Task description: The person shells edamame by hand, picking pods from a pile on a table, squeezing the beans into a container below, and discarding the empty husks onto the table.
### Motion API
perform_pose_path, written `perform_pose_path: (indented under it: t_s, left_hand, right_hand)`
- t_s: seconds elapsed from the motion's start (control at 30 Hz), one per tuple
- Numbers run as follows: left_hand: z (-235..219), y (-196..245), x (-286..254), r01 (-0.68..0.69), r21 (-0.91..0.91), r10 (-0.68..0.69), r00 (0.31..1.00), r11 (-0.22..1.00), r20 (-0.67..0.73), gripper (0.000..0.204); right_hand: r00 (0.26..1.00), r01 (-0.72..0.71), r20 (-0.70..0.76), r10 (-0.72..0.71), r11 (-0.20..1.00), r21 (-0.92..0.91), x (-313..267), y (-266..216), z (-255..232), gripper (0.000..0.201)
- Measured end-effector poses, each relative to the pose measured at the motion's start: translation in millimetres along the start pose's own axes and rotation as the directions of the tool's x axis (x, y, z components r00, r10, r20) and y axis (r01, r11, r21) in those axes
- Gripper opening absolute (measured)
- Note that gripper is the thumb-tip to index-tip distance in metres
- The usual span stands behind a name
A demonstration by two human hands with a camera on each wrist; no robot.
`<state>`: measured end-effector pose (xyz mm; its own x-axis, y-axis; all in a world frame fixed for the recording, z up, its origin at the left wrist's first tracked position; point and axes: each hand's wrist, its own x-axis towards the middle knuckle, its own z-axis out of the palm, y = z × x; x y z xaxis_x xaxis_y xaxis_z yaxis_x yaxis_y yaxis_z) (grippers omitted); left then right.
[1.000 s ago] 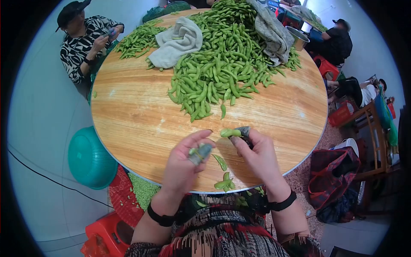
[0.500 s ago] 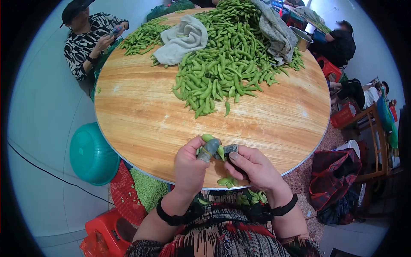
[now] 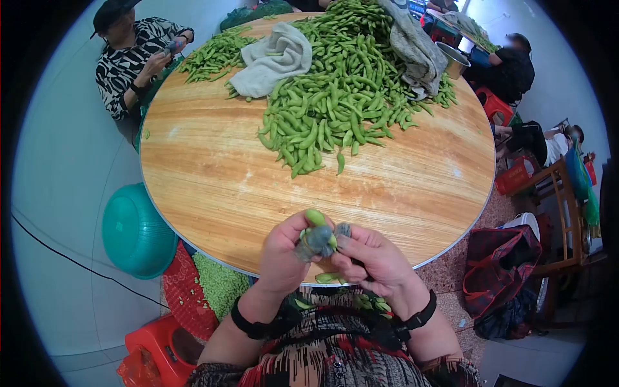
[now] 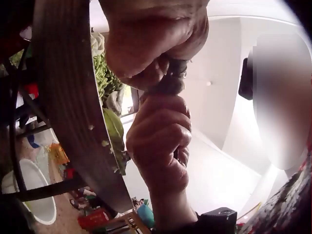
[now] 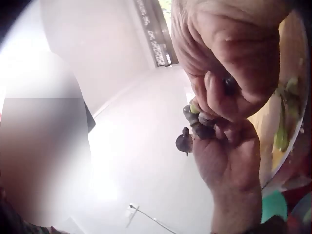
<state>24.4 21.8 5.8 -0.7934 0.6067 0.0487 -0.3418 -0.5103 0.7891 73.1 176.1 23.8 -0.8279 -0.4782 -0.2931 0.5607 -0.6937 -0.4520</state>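
Note:
Both hands meet just above the near edge of the round wooden table (image 3: 213,168). The left hand (image 3: 282,255) grips a green edamame pod (image 3: 314,217), whose end sticks up past the fingers; its thumb wears a grey covering (image 3: 314,242) tied with a band. Against it, the right hand (image 3: 382,261) pinches pod at the left thumb, its own wrapped thumb tip largely hidden. In the left wrist view, the knuckles of both hands press close together. Loose pods (image 3: 327,278) lie under the hands at the table edge. Farther back is a large edamame heap (image 3: 335,97).
A whitish cloth (image 3: 274,64) and a grey cloth (image 3: 416,55) lie on the heap. Left of the table stand a teal basin (image 3: 137,232), shelled beans (image 3: 222,284) and a red stool (image 3: 164,345). A plaid bag (image 3: 503,264) sits at right. A person (image 3: 138,64) sits across.
The hands were apart, the right one holding up a pod. They came together, the pod now sits in the left hand, and the right fingers have closed in on it.

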Motion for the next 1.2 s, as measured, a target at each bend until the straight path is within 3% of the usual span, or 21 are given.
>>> perform_pose_path:
  t_s: [0.03, 0.07, 0.17, 0.2, 0.3, 0.33, 0.4, 0.43, 0.47, 0.5, 0.57, 0.63, 0.7, 0.77, 0.8, 0.87, 0.9, 0.97, 1.03, 1.1, 1.2]
  left_hand:
    - [7, -4, 1, -0.037, 0.113, 0.053, 0.988, 0.993, -0.147, 0.005]
    - [12, -6, 3, -0.057, 0.228, 0.122, 0.951, 0.972, -0.283, 0.008]
    - [10, -12, 5, -0.078, 0.399, 0.231, 0.907, 0.914, -0.353, 0.016]
    - [11, -10, 6, -0.082, 0.393, 0.233, 0.907, 0.916, -0.352, 0.016]
    - [10, -1, 5, -0.175, 0.507, 0.367, 0.878, 0.844, -0.308, 0.023]
    - [3, 1, 6, -0.128, 0.464, 0.308, 0.889, 0.877, -0.338, 0.026]
    - [-9, 3, 6, -0.085, 0.418, 0.252, 0.898, 0.904, -0.362, 0.029]
    - [-13, 0, 4, -0.063, 0.357, 0.189, 0.924, 0.932, -0.332, 0.029]
    - [-16, -2, 2, -0.035, 0.296, 0.126, 0.947, 0.955, -0.295, 0.03]
    - [-16, -4, 2, -0.037, 0.296, 0.127, 0.947, 0.955, -0.294, 0.03]
    - [-15, -7, 1, 0.029, 0.637, -0.031, 0.999, 0.77, -0.008, 0.035]
    - [-12, -11, -2, -0.015, 0.721, -0.055, 0.996, 0.693, 0.074, 0.036]
    - [-9, -13, -5, -0.055, 0.79, -0.102, 0.984, 0.611, 0.148, 0.038]
    - [-8, -12, 1, 0.112, 0.543, 0.036, 0.967, 0.832, -0.254, 0.042]
    - [-7, -15, 5, -0.026, 0.411, 0.15, 0.951, 0.911, -0.271, 0.044]
    - [1, -8, 7, -0.021, 0.356, 0.127, 0.952, 0.934, -0.279, 0.044]
    - [4, -6, 7, -0.021, 0.301, 0.112, 0.951, 0.953, -0.289, 0.045]
    - [6, -10, 8, -0.031, 0.214, 0.098, 0.947, 0.976, -0.307, 0.043]
    - [6, -11, 7, -0.043, 0.125, 0.082, 0.942, 0.991, -0.325, 0.041]
    - [1, -8, 6, 0.112, 0.01, -0.104, 0.951, 0.994, -0.293, 0.043]
    - [-4, -15, 6, 0.004, -0.026, -0.011, 0.966, 1.0, -0.259, 0.036]
  right_hand:
    - [0.984, 0.098, -0.105, -0.142, 0.933, -0.346, 3, -1, 2, 0.014]
    - [0.939, 0.139, -0.151, -0.309, 0.742, -0.656, 7, -3, 3, 0.013]
    - [0.914, 0.143, -0.205, -0.35, 0.752, -0.644, 14, -5, 5, 0.013]
    - [0.934, 0.119, -0.245, -0.259, 0.875, -0.47, 14, -11, 9, 0.017]
    - [0.977, 0.057, -0.139, -0.163, 0.823, -0.565, 24, -27, 4, 0.019]
    - [0.988, -0.02, -0.12, -0.101, 0.679, -0.734, 30, -41, -2, 0.023]
    - [0.894, -0.026, 0.0, -0.448, -0.05, -0.998, 47, -68, -6, 0.018]
    - [0.815, -0.147, 0.128, -0.565, -0.416, -0.897, 54, -80, -7, 0.017]
    - [0.814, -0.149, 0.128, -0.567, -0.417, -0.897, 61, -90, -15, 0.017]
    - [0.822, -0.172, 0.177, -0.542, -0.532, -0.829, 70, -97, -20, 0.016]
    - [0.831, -0.191, 0.222, -0.509, -0.638, -0.746, 75, -102, -28, 0.016]
    - [0.895, -0.169, 0.198, -0.398, -0.717, -0.676, 74, -100, -20, 0.016]
    - [0.893, -0.095, 0.241, -0.381, -0.681, -0.726, 68, -93, -25, 0.016]
    - [0.884, -0.026, 0.28, -0.375, -0.635, -0.772, 58, -81, -27, 0.016]
    - [0.9, -0.012, 0.139, -0.414, -0.341, -0.94, 52, -74, -23, 0.017]
    - [0.931, -0.015, -0.127, -0.341, 0.313, -0.95, 40, -59, -13, 0.022]
    - [0.93, -0.015, -0.13, -0.344, 0.318, -0.948, 35, -54, -11, 0.022]
    - [0.952, 0.008, -0.186, -0.243, 0.627, -0.779, 26, -45, -9, 0.021]
    - [0.962, 0.09, -0.11, -0.252, 0.666, -0.741, 21, -34, -14, 0.019]
    - [0.968, 0.139, -0.098, -0.229, 0.822, -0.552, 18, -26, -14, 0.018]
    - [0.968, 0.107, -0.131, -0.215, 0.824, -0.557, 14, -25, -6, 0.016]
